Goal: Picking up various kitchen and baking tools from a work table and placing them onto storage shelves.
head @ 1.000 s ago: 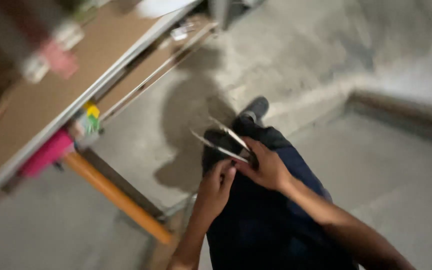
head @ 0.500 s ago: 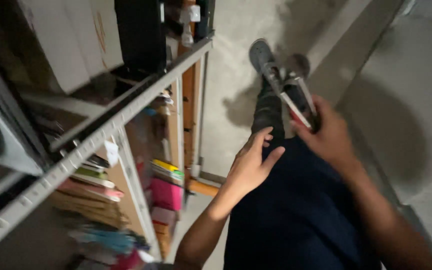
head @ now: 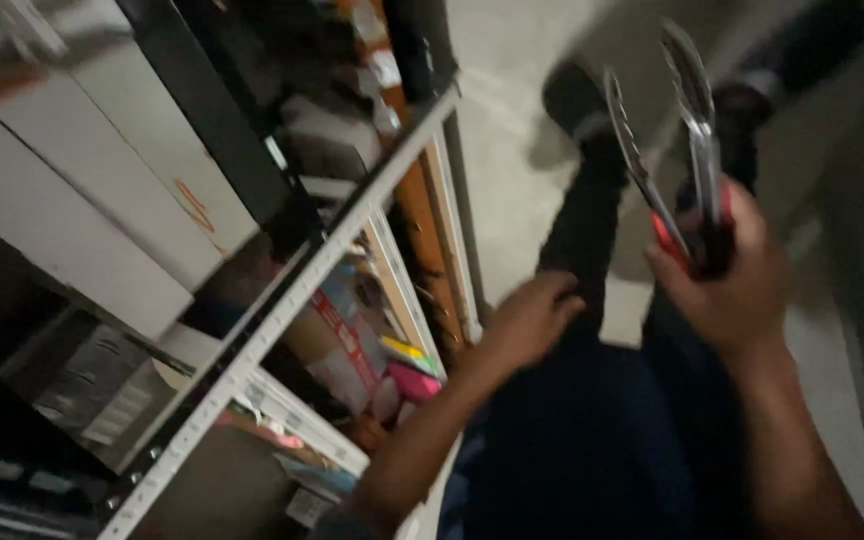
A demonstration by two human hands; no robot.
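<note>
Right hand (head: 727, 290): closed in a fist around the handle end of the tongs (head: 677, 150). The grip sits at the red-and-black part of the handles; the fingers wrap fully round them. The tongs point up and away from the person, with the two metal arms spread apart at the tips. Nothing is held between the tips.

Left hand (head: 532, 318): held low in front of the dark trousers (head: 592, 440), fingers loosely curled, palm down. It holds nothing. Motion blur hides whether it touches the trousers.

The tongs are well apart from the left hand and to its right, above the grey floor (head: 512, 150).

A metal shelf (head: 282, 305) stands to the left, carrying white boxes (head: 102, 190) above and coloured packets (head: 372, 350) below.
</note>
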